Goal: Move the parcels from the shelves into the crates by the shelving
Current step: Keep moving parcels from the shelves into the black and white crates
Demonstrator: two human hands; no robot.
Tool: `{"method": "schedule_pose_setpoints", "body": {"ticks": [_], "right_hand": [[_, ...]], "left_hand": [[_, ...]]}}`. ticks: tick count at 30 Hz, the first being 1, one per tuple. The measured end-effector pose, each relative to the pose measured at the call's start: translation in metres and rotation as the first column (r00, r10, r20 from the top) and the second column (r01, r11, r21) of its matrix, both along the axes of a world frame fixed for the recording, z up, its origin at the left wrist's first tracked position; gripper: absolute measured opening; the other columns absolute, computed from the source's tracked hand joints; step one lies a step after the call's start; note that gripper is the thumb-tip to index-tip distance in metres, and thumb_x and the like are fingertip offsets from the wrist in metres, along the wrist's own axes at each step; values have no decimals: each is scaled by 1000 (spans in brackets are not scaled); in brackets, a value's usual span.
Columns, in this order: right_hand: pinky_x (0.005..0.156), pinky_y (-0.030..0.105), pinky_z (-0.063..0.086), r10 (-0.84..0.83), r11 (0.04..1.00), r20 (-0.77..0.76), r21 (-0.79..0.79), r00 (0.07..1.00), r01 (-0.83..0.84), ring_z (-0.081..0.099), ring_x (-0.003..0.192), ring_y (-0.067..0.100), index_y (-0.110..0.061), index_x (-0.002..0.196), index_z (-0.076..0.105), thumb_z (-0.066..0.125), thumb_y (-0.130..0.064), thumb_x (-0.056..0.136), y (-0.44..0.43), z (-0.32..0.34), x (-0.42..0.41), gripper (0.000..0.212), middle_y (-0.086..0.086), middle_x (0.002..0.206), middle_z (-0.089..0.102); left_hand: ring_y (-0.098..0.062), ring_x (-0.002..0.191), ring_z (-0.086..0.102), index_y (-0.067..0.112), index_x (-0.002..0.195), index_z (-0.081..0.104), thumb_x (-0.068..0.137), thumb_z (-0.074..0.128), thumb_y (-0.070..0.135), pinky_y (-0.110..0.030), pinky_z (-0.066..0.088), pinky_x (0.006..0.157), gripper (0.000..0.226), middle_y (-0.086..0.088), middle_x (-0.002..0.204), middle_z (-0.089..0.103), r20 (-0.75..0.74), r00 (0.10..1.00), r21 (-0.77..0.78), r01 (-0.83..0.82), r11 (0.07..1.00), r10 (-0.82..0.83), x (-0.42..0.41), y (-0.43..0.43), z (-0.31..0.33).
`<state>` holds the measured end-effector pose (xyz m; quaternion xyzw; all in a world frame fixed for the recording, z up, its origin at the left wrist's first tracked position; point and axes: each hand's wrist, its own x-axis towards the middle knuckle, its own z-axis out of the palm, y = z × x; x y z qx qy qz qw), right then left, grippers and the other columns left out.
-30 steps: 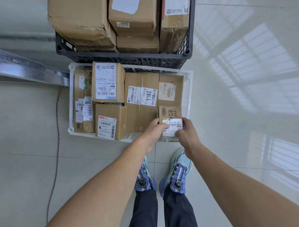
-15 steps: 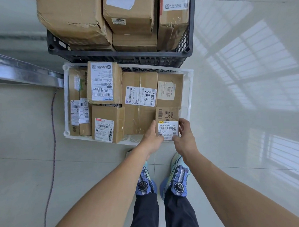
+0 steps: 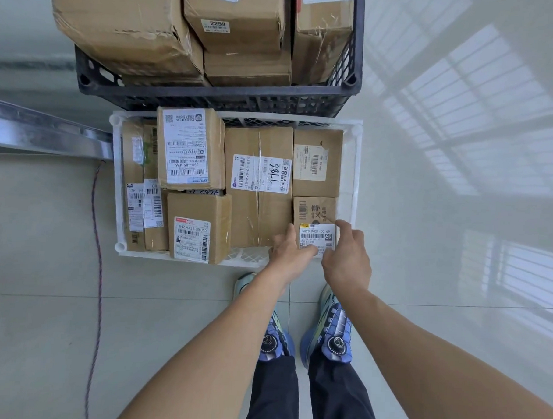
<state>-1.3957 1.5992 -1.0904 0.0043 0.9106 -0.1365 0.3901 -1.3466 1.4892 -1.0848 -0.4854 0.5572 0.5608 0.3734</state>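
Head camera looks straight down at a white crate (image 3: 355, 181) on the pale tiled floor (image 3: 439, 295), packed with brown cardboard parcels. A small parcel (image 3: 313, 211) with a white barcode label lies flat in the crate's near right corner, just beside the right wall and touching a large parcel (image 3: 256, 208) on its left and a square parcel (image 3: 316, 166) behind it. The left hand (image 3: 290, 251) is at the small parcel's near left corner: its thumb lies across the lower edge of the label and its fingers (image 3: 288, 233) reach along the seam between the small parcel and the large one; whether they actually grip cannot be told. The right hand (image 3: 346, 260) is at the parcel's right side with its fingers loosely spread and holding nothing, only the index fingertip touching the parcel's right edge. Further left in the crate stand a labelled parcel (image 3: 198, 228) at the near wall, a taller parcel (image 3: 189, 148) behind it, and thin parcels on edge along the left wall. A black crate (image 3: 210, 95) full of bigger boxes sits directly behind the white one, touching it. A metal rail (image 3: 44, 132) runs in from the left, a red-and-blue cord (image 3: 100, 265) trails over the floor, and the person's blue shoes (image 3: 333, 335) stand just in front of the crate.
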Motion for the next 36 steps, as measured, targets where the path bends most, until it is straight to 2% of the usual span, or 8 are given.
{"method": "schedule_pose_setpoints", "body": {"ticks": [3,8,12,17,19,22,29,36], "right_hand": [[80,36,43,33,999,-58,11,998,-32,50,123,28,-19,142,48,51,-10,98,0,1,6,46,7,134,50],[90,37,46,145,989,25,-34,989,-144,60,115,31,-11,137,56,45,-10,99,-2,3,3,40,9,133,61],[81,37,47,289,956,24,51,957,-290,64,105,34,-13,118,68,44,-11,96,-4,5,-1,32,8,119,70],[71,34,41,420,901,139,57,897,-430,65,102,35,-8,101,64,47,-12,93,-3,6,6,19,5,117,62],[84,37,47,410,908,196,8,891,-419,61,119,34,-6,111,65,45,-11,94,-2,9,7,27,5,138,57],[106,38,42,381,922,217,-25,898,-386,46,142,29,-8,136,57,42,-13,98,-2,28,5,41,4,166,29],[115,38,33,362,925,1,-126,932,-359,26,153,27,-10,153,38,37,-19,105,-29,143,-34,49,14,166,27],[124,38,15,380,902,-210,-132,901,-411,15,156,29,-4,156,29,35,-26,108,-78,328,-84,53,17,166,23]], "left_hand": [[-30,148,26,22,162,20,100,56,31,-41,25,119,72,-9,158,25,-29,999,-54,20,998,-22,-1,-1,3],[-25,141,42,26,153,43,101,50,23,-34,36,110,52,-2,153,45,-82,996,-55,23,998,-28,2,-6,4],[-23,151,30,18,160,33,104,45,22,-34,27,120,58,-4,166,31,-60,996,40,70,997,-68,0,-2,4],[-19,156,20,15,162,27,106,41,17,-34,18,125,58,-3,169,22,-47,995,98,94,991,-90,7,4,2],[-18,156,19,18,162,27,107,41,21,-35,17,126,57,-2,169,22,-46,996,106,82,991,-77,12,6,8],[-19,156,21,22,162,27,107,39,29,-36,18,126,57,-1,169,23,-56,993,91,109,990,-104,13,4,27],[-19,158,14,18,164,15,111,32,34,-39,12,128,58,-1,171,13,-190,931,-139,287,948,-310,-23,-51,147],[-21,159,5,15,164,13,110,33,33,-44,10,128,60,-3,173,3,-264,827,-429,360,829,-496,-59,-114,330]]}}
